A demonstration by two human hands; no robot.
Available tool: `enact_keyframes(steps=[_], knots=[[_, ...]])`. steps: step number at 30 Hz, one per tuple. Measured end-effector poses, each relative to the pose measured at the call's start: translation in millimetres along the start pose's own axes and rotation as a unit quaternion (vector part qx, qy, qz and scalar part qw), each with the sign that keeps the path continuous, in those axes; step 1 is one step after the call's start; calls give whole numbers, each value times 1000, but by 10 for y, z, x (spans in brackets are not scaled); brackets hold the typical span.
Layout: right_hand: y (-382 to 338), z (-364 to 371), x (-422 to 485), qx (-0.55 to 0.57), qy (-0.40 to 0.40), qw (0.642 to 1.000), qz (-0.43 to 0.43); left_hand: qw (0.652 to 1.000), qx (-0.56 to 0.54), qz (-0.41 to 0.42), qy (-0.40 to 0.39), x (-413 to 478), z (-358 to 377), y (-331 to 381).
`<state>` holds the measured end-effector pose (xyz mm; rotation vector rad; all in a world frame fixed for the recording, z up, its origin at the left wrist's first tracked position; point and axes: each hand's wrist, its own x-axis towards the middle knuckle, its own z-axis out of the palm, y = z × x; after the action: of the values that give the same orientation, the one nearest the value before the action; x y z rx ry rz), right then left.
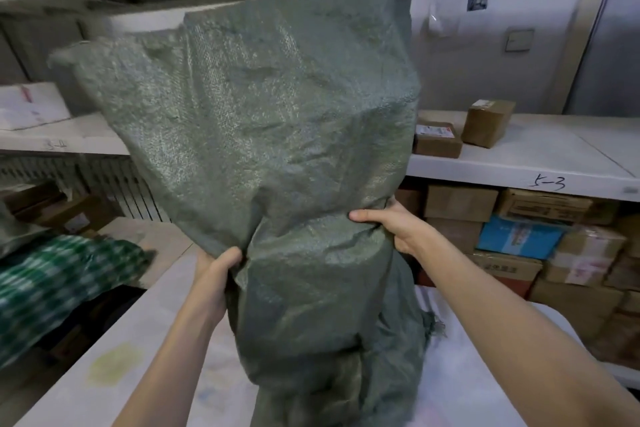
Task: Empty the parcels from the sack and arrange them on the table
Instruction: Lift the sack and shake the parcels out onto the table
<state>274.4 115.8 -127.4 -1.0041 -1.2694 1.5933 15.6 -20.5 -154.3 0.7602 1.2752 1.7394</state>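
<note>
Storeroom, white shelving (69, 139) behind; white table (114, 367) below; left hand (216, 276) clenched on bunched waist of dark green woven plastic sack (277, 114); sack between hands, long axis near upright, bulging top leaning left, frayed end down at table; right hand (393, 227) grasps opposite side, slightly higher; brown cardboard boxes (488, 123) on right shelf.

We see a dark green woven sack (270, 135), a green-and-white checked cloth (59, 274), brown cardboard boxes (488, 121) and one blue box (519, 236)
</note>
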Motion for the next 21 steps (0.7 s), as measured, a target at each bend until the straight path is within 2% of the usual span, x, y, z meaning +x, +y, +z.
enact_keyframes(steps=[4, 11, 17, 21], knots=[[-102, 10, -109, 43, 7, 999, -28, 999, -26, 24, 1, -41, 92, 163], [-704, 84, -339, 56, 31, 988, -137, 987, -24, 152, -49, -91, 382, 818], [-734, 104, -432, 117, 33, 985, -123, 987, 2, 143, -71, -12, 559, 1009], [-812, 150, -463, 162, 31, 974, -156, 984, -7, 161, -71, 38, 604, 1053]])
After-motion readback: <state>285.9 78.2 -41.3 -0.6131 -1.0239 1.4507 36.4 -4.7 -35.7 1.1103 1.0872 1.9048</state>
